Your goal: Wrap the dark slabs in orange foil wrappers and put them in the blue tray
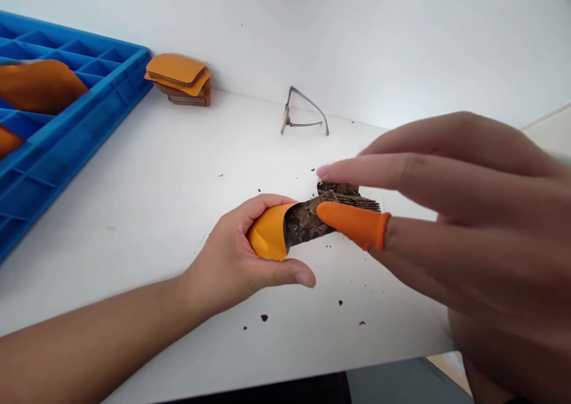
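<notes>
My left hand curls around a yellow-orange paper sleeve, with the thumb lying below its open end. Out of that end sticks a flat, brown mottled strip. From the right, my right hand reaches over it with fingers stretched and apart. One of its fingers wears an orange finger cot, whose tip overlaps the strip; whether it presses on it I cannot tell. Just behind, partly covered by my right fingers, lies a stack of similar dark brown strips.
A blue compartment tray at the left holds orange pieces. Beside its far corner sits a pile of orange sleeves. Folded-open glasses rest near the wall. Dark crumbs are scattered over the white table.
</notes>
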### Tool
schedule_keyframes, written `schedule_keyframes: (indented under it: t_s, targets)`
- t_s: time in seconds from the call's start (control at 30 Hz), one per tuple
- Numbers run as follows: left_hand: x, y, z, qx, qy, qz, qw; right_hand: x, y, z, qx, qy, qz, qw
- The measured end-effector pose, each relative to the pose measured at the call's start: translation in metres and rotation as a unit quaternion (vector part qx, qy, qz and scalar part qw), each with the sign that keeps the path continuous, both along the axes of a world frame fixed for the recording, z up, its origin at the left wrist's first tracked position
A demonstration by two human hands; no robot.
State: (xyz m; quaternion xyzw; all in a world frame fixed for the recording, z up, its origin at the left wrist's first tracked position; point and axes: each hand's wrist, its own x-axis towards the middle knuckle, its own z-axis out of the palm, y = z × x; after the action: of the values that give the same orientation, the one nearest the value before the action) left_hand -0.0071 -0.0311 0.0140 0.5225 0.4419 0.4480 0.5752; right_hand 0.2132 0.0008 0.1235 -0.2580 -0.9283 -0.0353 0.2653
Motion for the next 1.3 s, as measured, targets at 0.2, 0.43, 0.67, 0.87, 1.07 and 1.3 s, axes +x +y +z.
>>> schedule_keyframes:
  t_s: [0.2, 0.43, 0.67, 0.87, 1.07, 1.3]
  targets:
    - [0.003, 0.0, 0.009, -0.006, 0.03, -0.012, 0.999, -0.02, -0.018, -0.005, 0.059, -0.071, -0.087, 0.992]
    - [0.004, 0.0, 0.008, -0.005, 0.023, -0.023, 0.999, -0.023, -0.008, -0.018, 0.039, -0.115, 0.031, 0.992]
    - [0.002, -0.002, -0.001, -0.023, -0.058, -0.021, 0.998, -0.004, 0.012, 0.002, -0.083, -0.041, 0.053, 0.994]
    - [0.001, -0.002, -0.007, -0.018, -0.076, -0.028, 0.997, -0.008, 0.015, -0.014, -0.1, -0.074, 0.107, 0.986]
    - [0.001, -0.003, -0.01, -0.031, -0.099, -0.058, 0.993, -0.006, 0.015, -0.017, -0.143, -0.109, 0.101, 0.979]
    - [0.0, -0.003, -0.009, -0.017, -0.083, -0.06, 0.995, 0.006, 0.02, -0.001, -0.194, -0.096, 0.071, 0.974]
